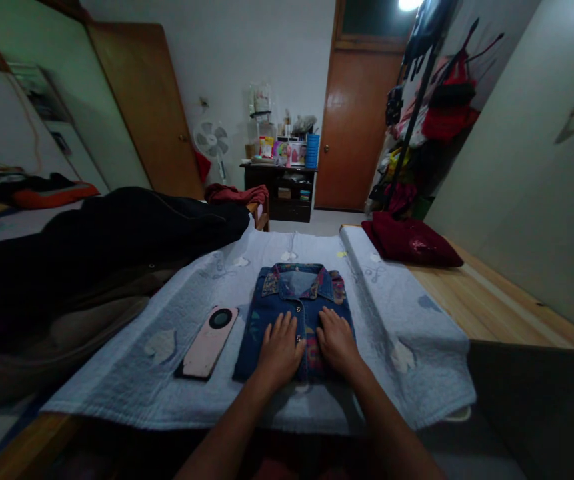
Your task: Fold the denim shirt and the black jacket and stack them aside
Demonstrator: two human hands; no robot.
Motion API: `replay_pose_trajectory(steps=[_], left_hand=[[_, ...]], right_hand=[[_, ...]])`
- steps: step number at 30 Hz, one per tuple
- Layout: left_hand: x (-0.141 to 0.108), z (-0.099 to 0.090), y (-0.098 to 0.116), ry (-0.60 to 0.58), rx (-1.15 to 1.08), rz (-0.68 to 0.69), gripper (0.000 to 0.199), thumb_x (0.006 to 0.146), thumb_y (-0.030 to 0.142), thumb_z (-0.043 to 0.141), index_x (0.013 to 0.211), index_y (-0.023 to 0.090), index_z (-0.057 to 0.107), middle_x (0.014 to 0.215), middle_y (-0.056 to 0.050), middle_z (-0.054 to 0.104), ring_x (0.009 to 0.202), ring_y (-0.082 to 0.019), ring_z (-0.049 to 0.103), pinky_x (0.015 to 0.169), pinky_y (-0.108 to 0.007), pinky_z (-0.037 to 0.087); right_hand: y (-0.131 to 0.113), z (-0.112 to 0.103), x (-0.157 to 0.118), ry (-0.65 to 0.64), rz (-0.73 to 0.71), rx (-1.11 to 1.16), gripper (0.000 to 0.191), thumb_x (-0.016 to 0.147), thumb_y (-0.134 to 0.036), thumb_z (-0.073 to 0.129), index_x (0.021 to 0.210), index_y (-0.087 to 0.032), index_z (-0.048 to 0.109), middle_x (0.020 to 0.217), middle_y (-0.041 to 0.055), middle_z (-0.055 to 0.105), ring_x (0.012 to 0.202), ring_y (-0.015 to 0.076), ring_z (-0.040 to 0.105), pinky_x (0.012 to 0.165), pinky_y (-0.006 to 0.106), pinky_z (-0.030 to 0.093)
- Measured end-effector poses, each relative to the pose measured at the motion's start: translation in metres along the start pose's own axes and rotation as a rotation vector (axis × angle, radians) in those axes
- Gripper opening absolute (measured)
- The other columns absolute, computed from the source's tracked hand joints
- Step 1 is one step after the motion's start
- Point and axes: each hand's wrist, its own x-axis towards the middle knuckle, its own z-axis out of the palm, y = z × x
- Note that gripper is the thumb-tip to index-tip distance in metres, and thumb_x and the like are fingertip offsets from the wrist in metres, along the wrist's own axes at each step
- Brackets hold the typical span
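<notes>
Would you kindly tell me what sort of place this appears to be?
Probably a room in a home, perhaps a bedroom: there is a standing fan, bags hanging on the wall and a folded denim shirt.

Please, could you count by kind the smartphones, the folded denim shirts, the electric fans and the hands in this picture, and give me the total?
Smartphone: 1
Folded denim shirt: 1
Electric fan: 1
Hands (left hand, right hand): 2
Total: 5

The cloth [407,320] is leaving passage from the denim shirt [311,328] to the far and right edges. A phone [207,348] is obstructing the left side; dark clothing [117,233] is crowding the left edge, a maroon bundle [411,241] the far right corner.
</notes>
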Motion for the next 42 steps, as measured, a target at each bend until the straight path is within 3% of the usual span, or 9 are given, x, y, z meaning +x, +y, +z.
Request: replay_pose_trajectory(steps=[6, 18, 25, 32, 36, 39, 42], left_hand=[[-0.009, 0.015, 0.008, 0.111, 0.045, 0.041, 0.053, 0.094, 0.035, 0.032, 0.143, 0.017, 0.039, 0.151, -0.008, 0.035, 0.140, -0.023, 0.028, 0.114, -0.046, 0.025], [-0.013, 0.011, -0.011, 0.103, 0.032, 0.021, 0.063, 0.094, 0.056, 0.026, 0.144, 0.020, 0.037, 0.152, -0.007, 0.033, 0.141, -0.024, 0.027, 0.113, -0.047, 0.025], [-0.017, 0.006, -0.020, 0.120, 0.072, -0.033, 0.066, 0.091, 0.064, 0.028, 0.143, 0.025, 0.039, 0.152, -0.008, 0.035, 0.140, -0.029, 0.028, 0.112, -0.047, 0.024], [-0.024, 0.000, -0.051, 0.072, 0.105, -0.094, 0.060, 0.094, 0.055, 0.031, 0.144, 0.023, 0.037, 0.154, -0.009, 0.028, 0.142, -0.027, 0.022, 0.110, -0.049, 0.026], [-0.028, -0.005, -0.062, 0.056, 0.111, -0.122, 0.058, 0.093, 0.051, 0.035, 0.143, 0.021, 0.038, 0.154, -0.009, 0.028, 0.142, -0.027, 0.024, 0.111, -0.051, 0.024], [-0.023, -0.009, -0.057, 0.084, 0.122, -0.148, 0.055, 0.093, 0.049, 0.036, 0.138, 0.020, 0.045, 0.150, -0.011, 0.036, 0.140, -0.030, 0.028, 0.111, -0.055, 0.020], [-0.012, -0.011, -0.042, 0.160, 0.121, -0.113, 0.052, 0.094, 0.046, 0.035, 0.135, 0.018, 0.049, 0.149, -0.013, 0.038, 0.141, -0.029, 0.027, 0.113, -0.053, 0.019]], right_hand=[[-0.022, 0.016, -0.007, 0.073, -0.048, 0.065, 0.046, 0.095, -0.026, 0.034, 0.137, -0.013, 0.047, 0.148, 0.0097, 0.039, 0.138, 0.0226, 0.032, 0.113, 0.040, 0.025], [-0.002, 0.015, -0.010, 0.077, -0.055, 0.027, 0.052, 0.096, -0.040, 0.036, 0.139, -0.013, 0.046, 0.147, 0.0111, 0.041, 0.138, 0.0237, 0.031, 0.112, 0.041, 0.025], [0.012, 0.014, -0.014, 0.048, -0.014, -0.017, 0.055, 0.095, -0.042, 0.034, 0.141, -0.012, 0.043, 0.152, 0.0109, 0.032, 0.141, 0.0247, 0.026, 0.113, 0.040, 0.022], [0.018, 0.013, -0.019, 0.052, 0.087, -0.052, 0.064, 0.092, -0.053, 0.037, 0.143, -0.013, 0.039, 0.154, 0.0133, 0.026, 0.142, 0.0287, 0.021, 0.113, 0.044, 0.018], [0.029, 0.004, -0.021, 0.014, 0.132, -0.066, 0.064, 0.092, -0.048, 0.039, 0.143, -0.009, 0.039, 0.151, 0.0167, 0.031, 0.140, 0.0297, 0.027, 0.111, 0.043, 0.022], [0.024, -0.006, -0.016, -0.008, 0.158, -0.076, 0.059, 0.092, -0.042, 0.041, 0.136, -0.005, 0.047, 0.145, 0.0211, 0.040, 0.135, 0.0328, 0.035, 0.110, 0.045, 0.025], [0.001, -0.007, -0.007, 0.065, 0.054, 0.002, 0.054, 0.094, -0.036, 0.038, 0.137, -0.004, 0.045, 0.148, 0.0196, 0.036, 0.138, 0.0293, 0.030, 0.112, 0.043, 0.024]])
